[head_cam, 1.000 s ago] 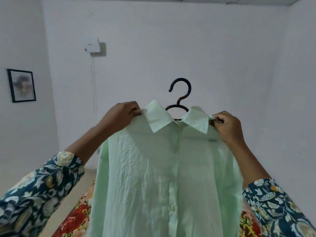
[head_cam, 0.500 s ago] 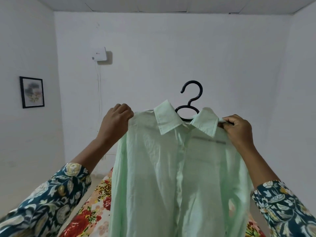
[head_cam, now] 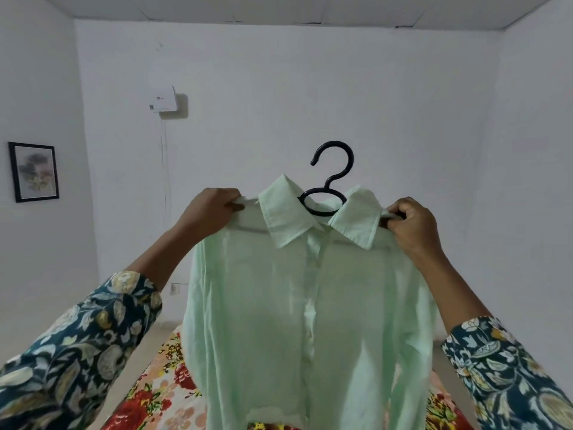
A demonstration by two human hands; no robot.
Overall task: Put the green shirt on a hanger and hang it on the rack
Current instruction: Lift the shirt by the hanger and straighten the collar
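Observation:
A pale green shirt (head_cam: 310,305) hangs in front of me on a black hanger (head_cam: 333,169). The hanger's hook sticks up out of the collar, and its arms show faintly through the fabric at the shoulders. My left hand (head_cam: 210,209) pinches the shirt's left shoulder. On the other side, my right hand (head_cam: 412,221) pinches the right shoulder. Both hands hold the shirt up at chest height, front facing me. No rack is in view.
Below the shirt lies a bed with a floral sheet (head_cam: 161,392). White walls surround me. A framed picture (head_cam: 34,172) hangs on the left wall and a small white box (head_cam: 164,99) with a cable is mounted on the far wall.
My view has tilted up and turned, so the ceiling shows. The shirt is held a little farther right, and my left hand has shifted outward along the shoulder.

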